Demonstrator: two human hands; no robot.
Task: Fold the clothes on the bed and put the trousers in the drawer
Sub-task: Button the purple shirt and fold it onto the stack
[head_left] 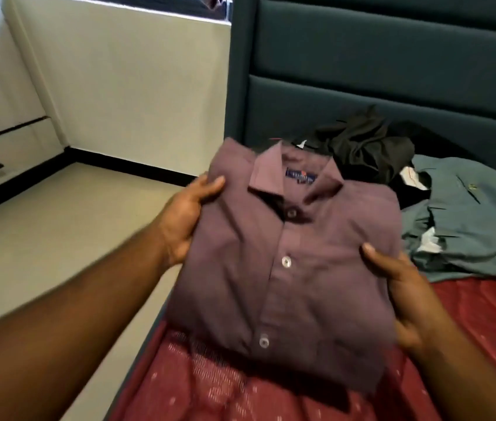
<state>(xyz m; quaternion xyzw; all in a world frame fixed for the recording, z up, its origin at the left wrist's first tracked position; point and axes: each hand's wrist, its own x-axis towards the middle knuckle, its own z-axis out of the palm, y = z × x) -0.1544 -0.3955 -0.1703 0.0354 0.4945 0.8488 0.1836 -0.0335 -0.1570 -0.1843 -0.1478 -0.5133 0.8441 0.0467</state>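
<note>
— Two hands, how do they sit?
— Left hand (184, 215) has its grip on the folded purple shirt (283, 268) at the collar-side edge, thumb on top; right hand (404, 296) grips the opposite edge.
— Where is the shirt?
— Lifted over the red bed (483, 323), near its left edge. Bare floor (58, 238) lies left; black trousers (368, 147) and a teal shirt (471, 220) lie right, by the headboard (392, 71).
</note>
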